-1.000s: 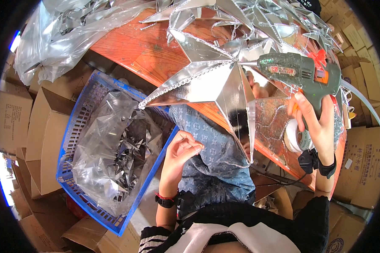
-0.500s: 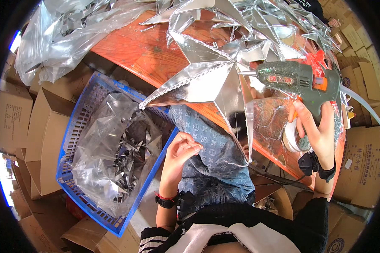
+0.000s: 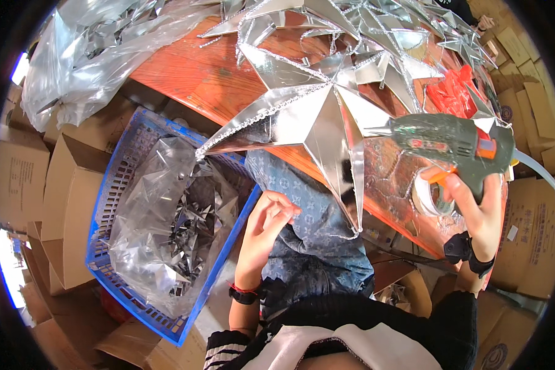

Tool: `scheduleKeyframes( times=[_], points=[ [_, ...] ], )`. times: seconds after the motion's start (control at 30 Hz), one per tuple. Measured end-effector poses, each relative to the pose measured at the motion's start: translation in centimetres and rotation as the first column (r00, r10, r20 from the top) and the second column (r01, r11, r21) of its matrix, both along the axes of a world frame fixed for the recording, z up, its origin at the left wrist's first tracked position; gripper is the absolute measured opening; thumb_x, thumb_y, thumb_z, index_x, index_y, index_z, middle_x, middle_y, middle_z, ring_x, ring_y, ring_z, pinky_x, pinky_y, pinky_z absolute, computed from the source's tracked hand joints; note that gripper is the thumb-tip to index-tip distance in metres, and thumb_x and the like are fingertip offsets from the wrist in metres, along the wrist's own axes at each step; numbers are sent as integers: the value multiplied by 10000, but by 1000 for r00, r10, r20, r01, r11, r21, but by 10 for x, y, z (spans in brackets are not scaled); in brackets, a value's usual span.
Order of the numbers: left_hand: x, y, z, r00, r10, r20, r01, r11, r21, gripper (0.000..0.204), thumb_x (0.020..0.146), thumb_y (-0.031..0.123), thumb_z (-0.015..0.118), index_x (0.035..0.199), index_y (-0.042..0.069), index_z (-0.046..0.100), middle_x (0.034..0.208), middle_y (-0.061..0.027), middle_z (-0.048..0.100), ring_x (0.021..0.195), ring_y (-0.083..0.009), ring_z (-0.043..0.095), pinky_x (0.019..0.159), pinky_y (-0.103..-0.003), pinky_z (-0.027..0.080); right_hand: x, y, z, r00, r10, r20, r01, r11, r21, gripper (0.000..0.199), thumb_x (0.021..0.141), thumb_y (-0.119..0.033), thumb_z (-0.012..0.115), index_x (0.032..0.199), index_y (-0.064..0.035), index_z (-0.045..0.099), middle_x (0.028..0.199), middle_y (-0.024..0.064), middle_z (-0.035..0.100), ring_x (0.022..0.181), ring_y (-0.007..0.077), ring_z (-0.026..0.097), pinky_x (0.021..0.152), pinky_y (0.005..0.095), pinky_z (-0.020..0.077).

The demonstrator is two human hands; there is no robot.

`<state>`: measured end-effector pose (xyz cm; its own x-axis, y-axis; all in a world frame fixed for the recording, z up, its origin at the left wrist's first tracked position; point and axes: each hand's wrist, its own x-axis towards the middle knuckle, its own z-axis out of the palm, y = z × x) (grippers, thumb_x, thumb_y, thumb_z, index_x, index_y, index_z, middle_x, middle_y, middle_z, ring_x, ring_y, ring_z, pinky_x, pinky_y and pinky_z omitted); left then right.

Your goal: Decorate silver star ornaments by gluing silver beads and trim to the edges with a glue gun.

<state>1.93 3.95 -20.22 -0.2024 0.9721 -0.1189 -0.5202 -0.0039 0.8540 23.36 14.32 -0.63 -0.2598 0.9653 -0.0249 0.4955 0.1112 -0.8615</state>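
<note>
The right hand grips a green glue gun with an orange trigger, fingers wrapped round its handle, nozzle aimed left at the big silver star. The star lies on the orange table, one point overhanging the near edge above the lap. The left hand hovers below that point over the blue-clad lap, fingers loosely curled, holding nothing. A tape roll sits just beside the right hand. More silver stars crowd the table's far side, with a red bag among them. To the left, a blue basket holds a clear bag of small silver pieces. Brown cardboard boxes surround both sides; a clear plastic bag lies on the far left.
</note>
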Motion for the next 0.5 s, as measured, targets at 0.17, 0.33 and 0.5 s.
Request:
scheduleKeyframes(
  times=[0.17, 0.33, 0.5],
  points=[
    [10, 1, 27, 974, -30, -224, 70, 983, 172, 184, 842, 97, 536, 998, -1, 529, 1041, -98, 515, 1011, -182, 487, 872, -304, 372, 47, 5, -5, 990, -43, 132, 35, 997, 66, 176, 813, -88, 608, 946, 22, 573, 842, 64, 632, 780, 123, 583, 728, 246, 439],
    [24, 1, 41, 889, -5, -457, 145, 951, 272, 374, 798, 293, 612, 1043, 16, 555, 1076, -115, 558, 1039, -254, 460, 935, -375, 320, 85, 15, -22, 953, -52, 299, 66, 997, -36, 216, 807, -155, 644, 941, 3, 585, 753, -21, 559, 661, 43, 461, 571, 207, 374],
    [37, 8, 61, 687, -56, -725, 294, 933, 207, 351, 776, 258, 645, 1033, 32, 568, 1052, -87, 584, 1028, -277, 452, 926, -385, 329, 113, 27, -53, 927, -57, 370, 54, 998, 17, 258, 833, -222, 613, 890, 27, 579, 694, 47, 525, 644, 64, 446, 565, 231, 377]
  ],
)
